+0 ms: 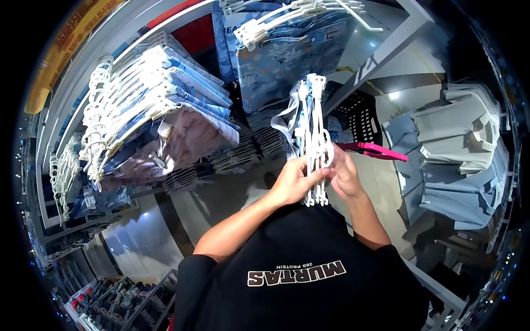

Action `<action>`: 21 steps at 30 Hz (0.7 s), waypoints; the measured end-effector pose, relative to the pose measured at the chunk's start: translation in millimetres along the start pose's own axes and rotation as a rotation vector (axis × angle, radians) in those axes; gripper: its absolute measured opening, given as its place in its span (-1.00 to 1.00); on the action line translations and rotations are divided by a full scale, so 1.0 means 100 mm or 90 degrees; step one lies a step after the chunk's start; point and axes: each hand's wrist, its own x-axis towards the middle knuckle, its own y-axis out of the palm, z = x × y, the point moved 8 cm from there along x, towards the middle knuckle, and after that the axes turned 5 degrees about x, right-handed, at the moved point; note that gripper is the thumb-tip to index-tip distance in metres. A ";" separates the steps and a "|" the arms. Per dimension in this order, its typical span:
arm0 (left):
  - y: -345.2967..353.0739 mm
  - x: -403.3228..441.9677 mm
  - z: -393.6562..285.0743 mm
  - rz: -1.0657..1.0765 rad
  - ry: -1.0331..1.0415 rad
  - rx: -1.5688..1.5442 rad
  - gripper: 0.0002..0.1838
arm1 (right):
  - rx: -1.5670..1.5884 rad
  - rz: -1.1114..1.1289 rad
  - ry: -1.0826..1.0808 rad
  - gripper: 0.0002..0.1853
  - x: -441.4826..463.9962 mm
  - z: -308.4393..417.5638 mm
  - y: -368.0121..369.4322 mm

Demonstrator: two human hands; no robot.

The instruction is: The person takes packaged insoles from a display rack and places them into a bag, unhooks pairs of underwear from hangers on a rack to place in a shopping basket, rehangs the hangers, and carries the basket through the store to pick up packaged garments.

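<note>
A bundle of white hangers (313,121) is held upright in front of my chest, with pale blue cloth showing among them. My left hand (295,179) is closed round the lower part of the bundle, its thumb across the hangers. On the other side, my right hand (343,174) has its fingers round the hangers near a white hook. A bright pink object (381,151) sticks out to the right behind my right hand; what it is cannot be made out.
Blue shorts on white hangers (193,83) fill the rack at the left. Patterned blue garments (292,60) hang ahead. A black perforated basket (359,118) stands beyond my right hand, near a slanting white post (381,55). Grey and light shirts (458,149) hang at the right.
</note>
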 end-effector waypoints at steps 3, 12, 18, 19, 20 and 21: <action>-0.02 0.02 0.01 0.016 -0.010 -0.024 -0.78 | -0.075 0.015 -0.018 -0.63 0.04 0.02 -0.09; -0.15 0.01 0.07 -0.093 0.008 -0.024 -0.70 | -0.116 -0.118 -0.054 -0.70 0.10 -0.01 -0.27; -0.49 -0.12 0.08 -0.062 -0.086 -0.297 -0.69 | -0.117 -0.230 -0.111 -0.65 -0.05 0.72 -0.56; -0.59 -0.16 0.07 -0.053 -0.095 -0.332 -0.67 | -0.068 -0.220 -0.107 -0.64 -0.11 0.87 -0.56; -0.68 -0.20 0.01 -0.035 -0.070 -0.357 -0.66 | -0.038 -0.194 -0.111 -0.62 -0.16 1.02 -0.61; -0.76 -0.25 -0.03 -0.017 -0.044 -0.382 -0.66 | -0.009 -0.167 -0.115 -0.61 -0.20 1.16 -0.65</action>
